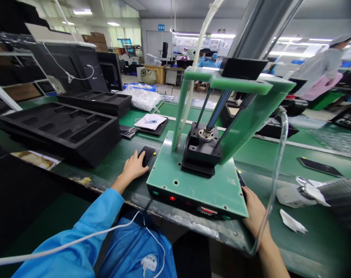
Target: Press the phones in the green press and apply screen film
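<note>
Well, our left hand (132, 168) rests loosely, fingers on the phone (147, 155) just ahead of it, long axis pointing away from us, while our right hand (255, 212) meets the green press base (193, 193), its grip unclear.

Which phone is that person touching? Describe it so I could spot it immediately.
On the green workbench, find the green-framed machine with a black base. Just left of its flat base plate, the person's left hand rests on a black smartphone; the other dark phone, farther right on the bench, has no hand on it.
</note>
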The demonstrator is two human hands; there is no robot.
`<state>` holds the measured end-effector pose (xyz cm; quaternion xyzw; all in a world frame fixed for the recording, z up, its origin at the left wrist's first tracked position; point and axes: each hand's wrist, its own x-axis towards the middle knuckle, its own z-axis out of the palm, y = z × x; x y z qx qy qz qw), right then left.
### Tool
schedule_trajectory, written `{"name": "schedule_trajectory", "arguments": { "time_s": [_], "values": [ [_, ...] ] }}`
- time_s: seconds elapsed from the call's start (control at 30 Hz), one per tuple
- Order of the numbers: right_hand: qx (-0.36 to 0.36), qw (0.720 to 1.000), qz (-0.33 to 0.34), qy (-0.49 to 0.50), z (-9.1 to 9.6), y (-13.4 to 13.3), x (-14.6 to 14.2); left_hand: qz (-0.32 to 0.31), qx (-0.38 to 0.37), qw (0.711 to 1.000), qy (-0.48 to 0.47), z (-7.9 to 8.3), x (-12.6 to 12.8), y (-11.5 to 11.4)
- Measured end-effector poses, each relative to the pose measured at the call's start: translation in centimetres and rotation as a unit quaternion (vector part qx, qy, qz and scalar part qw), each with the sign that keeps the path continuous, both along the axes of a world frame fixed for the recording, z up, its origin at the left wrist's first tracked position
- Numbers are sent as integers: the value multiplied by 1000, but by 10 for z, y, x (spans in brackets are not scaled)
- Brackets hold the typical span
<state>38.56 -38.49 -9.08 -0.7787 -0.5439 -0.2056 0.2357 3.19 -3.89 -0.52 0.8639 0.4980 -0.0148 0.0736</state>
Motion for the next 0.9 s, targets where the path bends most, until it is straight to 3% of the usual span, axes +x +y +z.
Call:
{"name": "schedule_trajectory", "arguments": {
  "time_s": [0.3, 0.43, 0.53, 0.6, 0.73, 0.8, 0.9],
  "values": [
    [-4, 998, -32, 53, 4, 1, -10, 21, 43, 999, 15, 12, -15, 5],
    [2, 997, -29, 71, 9, 1, -14, 42, -18, 997, -63, 4, -21, 21],
    [12, 996, -22, 87, 13, 3, -19, 55, -71, 978, -186, -3, -25, 32],
    [23, 995, -16, 98, 15, 5, -22, 107, -146, 931, -316, -5, -26, 35],
    [73, 990, -20, 121, 24, 5, -23, 204, -277, 795, -499, 0, -27, 35],
    [142, 980, -63, 125, 33, 0, -23, 223, -290, 764, -531, 8, -31, 32],
    [277, 940, -161, 115, 56, -17, -33, 242, -297, 718, -582, 27, -43, 20]
  ]
}}
